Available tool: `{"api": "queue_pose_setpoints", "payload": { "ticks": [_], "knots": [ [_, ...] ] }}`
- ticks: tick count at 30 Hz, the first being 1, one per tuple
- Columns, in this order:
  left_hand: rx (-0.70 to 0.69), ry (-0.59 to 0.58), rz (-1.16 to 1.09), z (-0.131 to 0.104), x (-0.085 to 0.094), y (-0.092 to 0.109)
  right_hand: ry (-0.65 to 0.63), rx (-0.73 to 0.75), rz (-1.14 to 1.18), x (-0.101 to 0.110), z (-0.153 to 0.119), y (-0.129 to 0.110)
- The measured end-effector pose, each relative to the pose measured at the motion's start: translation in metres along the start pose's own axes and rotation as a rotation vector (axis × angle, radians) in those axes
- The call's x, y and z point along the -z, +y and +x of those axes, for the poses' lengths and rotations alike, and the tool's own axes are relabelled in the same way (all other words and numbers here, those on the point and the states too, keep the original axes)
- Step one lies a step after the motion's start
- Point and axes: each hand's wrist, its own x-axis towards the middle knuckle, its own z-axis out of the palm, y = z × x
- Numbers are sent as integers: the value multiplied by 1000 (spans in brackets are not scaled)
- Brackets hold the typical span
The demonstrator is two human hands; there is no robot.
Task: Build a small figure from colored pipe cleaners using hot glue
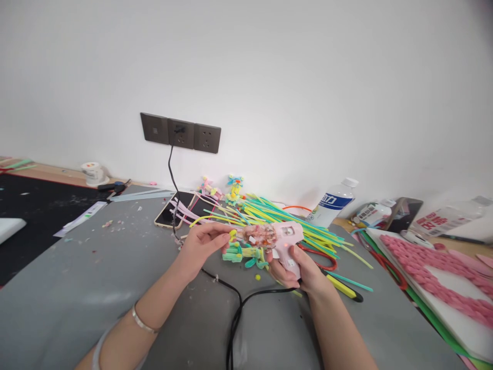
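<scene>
My right hand (298,267) is wrapped round the handle of a pale pink glue gun (288,237), whose nozzle side points left. My left hand (206,244) is closed in a pinch on a small yellow pipe cleaner piece (233,235), right by the gun's front end. Just below the gun is a green and yellow pipe cleaner figure (242,253); whether the yellow piece is joined to it I cannot tell. A tiny yellow ball (258,277) lies on the grey mat (169,308) beneath. The nozzle tip is partly hidden near my left fingers.
Loose green and yellow pipe cleaners (308,226) spread behind the gun, near red-handled scissors (321,257) and a yellow cutter (344,287). A black cable (235,321) crosses the mat. A phone (165,218), two small figures (234,189) and a bottle (332,202) stand or lie farther back.
</scene>
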Motion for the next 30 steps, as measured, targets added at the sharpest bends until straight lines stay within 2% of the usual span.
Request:
{"api": "queue_pose_setpoints", "payload": {
  "ticks": [13,19,30],
  "knots": [
    [-13,-7,-22,1,1,-1,-4,67,-46,-1,0,-1],
    [16,53,-58,0,-3,3,53,115,-216,-4,1,0],
    [37,125,-115,2,-4,7,233,200,-628,-18,5,-1]
  ]
}}
